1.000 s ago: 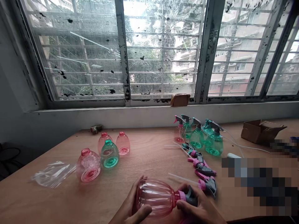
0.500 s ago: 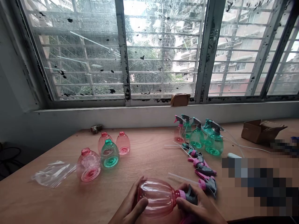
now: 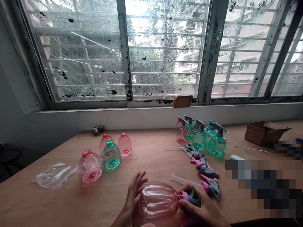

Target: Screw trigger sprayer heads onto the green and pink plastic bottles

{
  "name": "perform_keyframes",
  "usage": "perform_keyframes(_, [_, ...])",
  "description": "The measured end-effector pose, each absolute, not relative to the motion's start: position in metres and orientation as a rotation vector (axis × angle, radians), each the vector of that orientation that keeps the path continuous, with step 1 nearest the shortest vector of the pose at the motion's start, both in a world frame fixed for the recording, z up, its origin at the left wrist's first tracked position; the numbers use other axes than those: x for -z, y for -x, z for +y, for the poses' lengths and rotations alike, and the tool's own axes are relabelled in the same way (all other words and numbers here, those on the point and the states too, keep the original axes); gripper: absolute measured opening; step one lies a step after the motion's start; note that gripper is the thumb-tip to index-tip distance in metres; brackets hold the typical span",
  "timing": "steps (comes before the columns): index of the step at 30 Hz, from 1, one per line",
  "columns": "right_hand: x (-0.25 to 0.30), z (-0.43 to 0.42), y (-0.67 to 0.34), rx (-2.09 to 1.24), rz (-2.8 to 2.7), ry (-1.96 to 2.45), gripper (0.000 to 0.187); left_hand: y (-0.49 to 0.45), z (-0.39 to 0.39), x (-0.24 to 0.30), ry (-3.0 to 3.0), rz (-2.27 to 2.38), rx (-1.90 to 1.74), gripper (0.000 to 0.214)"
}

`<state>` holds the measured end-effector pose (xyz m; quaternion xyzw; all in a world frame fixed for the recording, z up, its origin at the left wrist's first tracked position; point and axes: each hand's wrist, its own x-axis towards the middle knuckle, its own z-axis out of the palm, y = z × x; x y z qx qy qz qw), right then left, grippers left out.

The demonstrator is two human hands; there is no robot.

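A pink ribbed spray bottle (image 3: 158, 200) lies on its side between my hands, low in the view. My left hand (image 3: 131, 198) cups its base, fingers stretched up and partly lifted off, thumb underneath. My right hand (image 3: 201, 208) is closed round the grey and pink trigger head (image 3: 191, 198) at the bottle's neck. Several loose trigger heads (image 3: 205, 171) with thin white tubes lie just beyond my right hand.
Open pink bottles (image 3: 90, 167) and a green one (image 3: 111, 156) stand at the left beside a clear plastic bag (image 3: 53, 175). Several capped spray bottles (image 3: 208, 140) stand at the back right. A cardboard box (image 3: 262, 132) sits far right. The wooden table (image 3: 151, 148) meets the window sill.
My left hand's fingers have lifted and straightened along the bottle's base, where before they wrapped round it. The bottle and my right hand have barely moved.
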<state>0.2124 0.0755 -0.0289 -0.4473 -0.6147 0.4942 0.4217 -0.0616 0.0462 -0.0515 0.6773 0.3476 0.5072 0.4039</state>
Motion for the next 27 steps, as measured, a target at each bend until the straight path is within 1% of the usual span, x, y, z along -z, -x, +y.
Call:
perform_keyframes(1, [0.030,0.076,-0.212,-1.238,-1.543,1.101,0.038,0.063,0.048,0.054,-1.697,0.903,-1.283,0.107])
perform_keyframes(2, [0.031,0.076,-0.212,-1.237,-1.547,1.081,0.039,0.065,0.050,0.055,-1.671,0.947,-1.272,0.104])
perform_keyframes(5, [0.036,0.078,-0.213,-1.231,-1.539,1.031,0.042,0.069,0.055,0.057,-1.559,1.129,-1.216,0.087])
perform_keyframes(8, [0.043,0.081,-0.215,-1.194,-1.535,0.989,0.041,0.068,0.055,0.052,-1.606,1.228,-1.167,0.080])
perform_keyframes(12, [0.048,0.084,-0.217,-1.213,-1.533,0.932,0.041,0.065,0.048,0.039,-1.655,1.235,-1.152,0.067])
perform_keyframes(17, [0.051,0.085,-0.217,-1.271,-1.478,0.945,0.048,0.062,0.040,0.029,-1.515,1.084,-1.148,0.078])
perform_keyframes(20, [0.052,0.085,-0.216,-1.254,-1.472,0.957,0.048,0.059,0.036,0.028,-1.547,1.016,-1.215,0.074])
perform_keyframes(21, [0.052,0.084,-0.216,-1.236,-1.480,0.949,0.046,0.058,0.035,0.028,-1.561,1.006,-1.225,0.076])
perform_keyframes(24, [0.052,0.083,-0.216,-1.187,-1.480,0.924,0.043,0.058,0.038,0.033,-1.539,0.973,-1.212,0.098])
perform_keyframes(25, [0.053,0.082,-0.216,-1.187,-1.465,0.916,0.044,0.059,0.040,0.035,-1.524,0.974,-1.203,0.103])
perform_keyframes(26, [0.053,0.082,-0.216,-1.195,-1.446,0.911,0.045,0.061,0.044,0.036,-1.519,0.993,-1.199,0.102])
perform_keyframes(27, [0.054,0.082,-0.215,-1.205,-1.426,0.905,0.047,0.063,0.047,0.037,-1.516,1.017,-1.190,0.097])
